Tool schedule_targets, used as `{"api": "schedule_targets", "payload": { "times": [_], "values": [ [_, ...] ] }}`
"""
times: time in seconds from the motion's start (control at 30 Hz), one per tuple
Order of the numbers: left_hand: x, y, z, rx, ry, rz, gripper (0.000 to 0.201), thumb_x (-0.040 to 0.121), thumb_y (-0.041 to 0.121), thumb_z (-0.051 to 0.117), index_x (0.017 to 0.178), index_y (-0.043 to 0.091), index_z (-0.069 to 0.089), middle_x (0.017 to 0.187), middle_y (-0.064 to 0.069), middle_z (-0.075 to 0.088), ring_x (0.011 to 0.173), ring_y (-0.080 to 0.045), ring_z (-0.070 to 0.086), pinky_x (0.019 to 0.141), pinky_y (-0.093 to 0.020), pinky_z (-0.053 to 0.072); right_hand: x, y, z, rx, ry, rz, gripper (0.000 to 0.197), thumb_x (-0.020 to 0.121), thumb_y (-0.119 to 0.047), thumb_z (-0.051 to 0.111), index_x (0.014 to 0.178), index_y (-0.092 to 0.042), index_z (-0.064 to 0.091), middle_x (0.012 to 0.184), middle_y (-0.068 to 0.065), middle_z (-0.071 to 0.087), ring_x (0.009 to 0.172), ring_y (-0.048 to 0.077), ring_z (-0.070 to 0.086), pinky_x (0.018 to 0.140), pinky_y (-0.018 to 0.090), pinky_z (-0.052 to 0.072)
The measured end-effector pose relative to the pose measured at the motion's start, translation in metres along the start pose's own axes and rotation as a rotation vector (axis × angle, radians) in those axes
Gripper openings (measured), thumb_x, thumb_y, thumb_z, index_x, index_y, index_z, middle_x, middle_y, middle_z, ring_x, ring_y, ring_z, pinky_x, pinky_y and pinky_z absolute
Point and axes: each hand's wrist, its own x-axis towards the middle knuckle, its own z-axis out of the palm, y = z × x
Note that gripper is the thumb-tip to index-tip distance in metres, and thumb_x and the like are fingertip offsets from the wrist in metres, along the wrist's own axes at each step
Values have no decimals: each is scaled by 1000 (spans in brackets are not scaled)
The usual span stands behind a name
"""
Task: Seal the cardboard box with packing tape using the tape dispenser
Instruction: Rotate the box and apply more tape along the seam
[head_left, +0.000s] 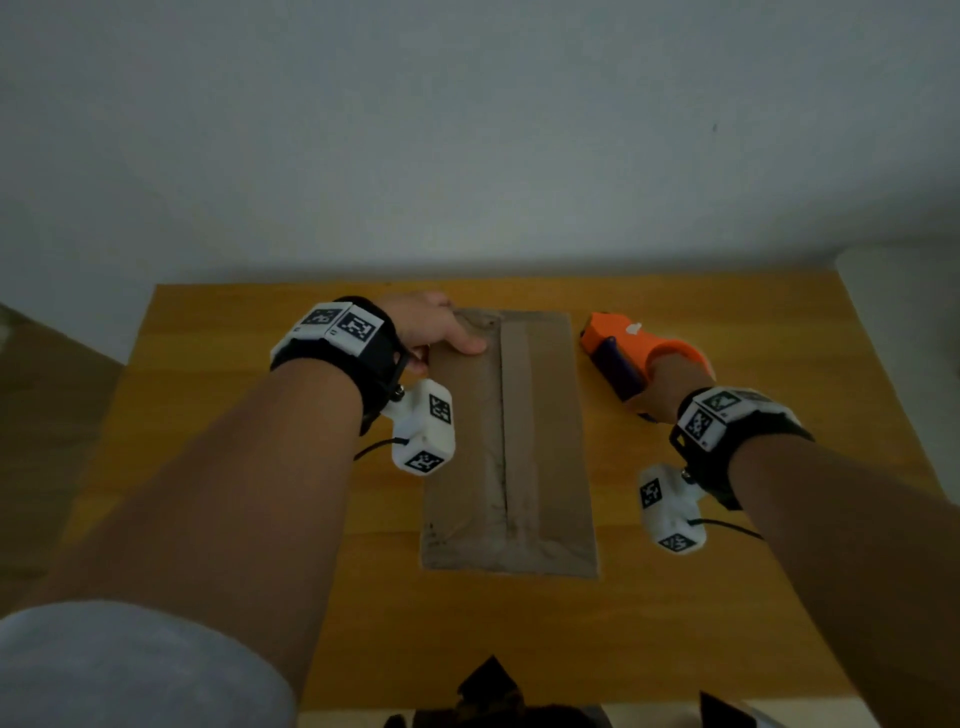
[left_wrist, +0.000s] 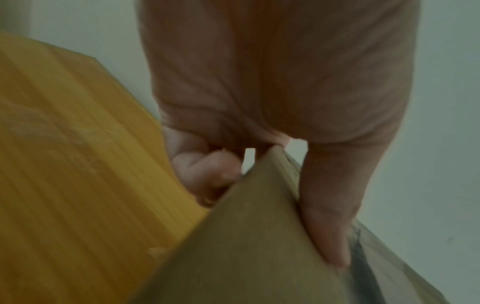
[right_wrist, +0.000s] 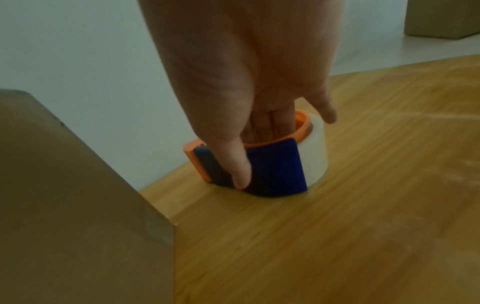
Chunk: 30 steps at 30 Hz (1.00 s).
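A flat brown cardboard box (head_left: 509, 441) lies in the middle of the wooden table (head_left: 208, 415), with a strip of tape (head_left: 517, 415) running along its centre seam. My left hand (head_left: 431, 327) grips the box's far left corner. In the left wrist view its thumb (left_wrist: 330, 216) lies on the box top (left_wrist: 246, 246) and its fingers curl down the side. To the right of the box, my right hand (head_left: 670, 384) holds the orange and blue tape dispenser (head_left: 618, 343), which rests on the table. Its fingers reach inside the dispenser's orange ring (right_wrist: 275, 168) and its thumb lies on the blue part.
A white wall stands close behind the table's far edge. Another cardboard box (right_wrist: 441, 18) shows at the far right in the right wrist view. Dark objects (head_left: 493, 686) sit at the table's near edge. Bare wood lies on both sides of the box.
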Motion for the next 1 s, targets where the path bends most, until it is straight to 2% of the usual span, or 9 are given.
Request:
{"api": "schedule_targets", "payload": {
  "times": [0.17,0.27,0.37,0.47,0.6,0.7,0.8,0.9,1.0],
  "values": [
    [-2,-2,2,-56,8,10,45,81,23,73,116,23,43,102,-4,55,89,-23,57,68,-35,55,2,5,5,20,-16,1,33,88,-16,60,117,1,57,96,16,59,87,30,57,75,34,45],
    [-3,-1,5,-15,40,35,66,81,25,73,137,19,39,112,-8,50,99,-27,54,79,-40,56,-1,8,3,4,9,13,28,91,-12,55,116,1,57,92,14,53,82,28,51,73,34,42],
    [-6,3,4,72,67,63,81,80,30,74,146,15,30,138,-9,45,118,-29,50,83,-38,53,-11,6,-8,29,100,-7,5,90,-9,51,90,-5,54,87,13,53,78,28,50,68,33,40],
    [-13,9,1,322,121,123,84,78,43,72,146,12,33,148,-8,40,131,-29,43,102,-39,43,-25,8,-26,100,90,36,18,91,-14,47,75,-6,47,71,10,49,62,24,46,54,29,36],
    [-29,24,0,535,160,238,71,79,44,71,138,15,46,141,-6,49,125,-26,50,100,-36,43,-48,21,-53,221,104,64,34,91,-27,50,64,-9,41,58,5,39,51,19,35,49,28,26],
    [-42,40,-2,589,237,350,53,84,39,67,129,12,57,133,-6,57,120,-24,55,100,-35,46,-72,24,-82,249,130,-32,40,85,-48,60,78,-10,50,73,11,54,61,26,49,60,36,44],
    [-57,60,-2,549,316,475,37,91,26,59,124,9,63,130,-8,61,119,-24,57,100,-32,45,-88,19,-111,264,143,-154,51,73,-53,72,94,-8,62,88,13,66,76,29,64,72,38,54],
    [-63,75,-2,387,346,548,32,95,22,52,121,8,64,126,-9,63,116,-24,58,100,-33,45,-101,7,-130,238,176,-278,40,68,-50,78,80,-18,58,83,7,66,73,23,64,66,33,54],
    [-67,87,-1,47,218,540,33,96,22,47,119,4,62,112,-9,66,100,-21,62,90,-35,49,-110,-5,-140,232,194,-350,39,69,-46,79,85,-18,57,77,0,62,72,19,60,60,25,47]
  ]
}}
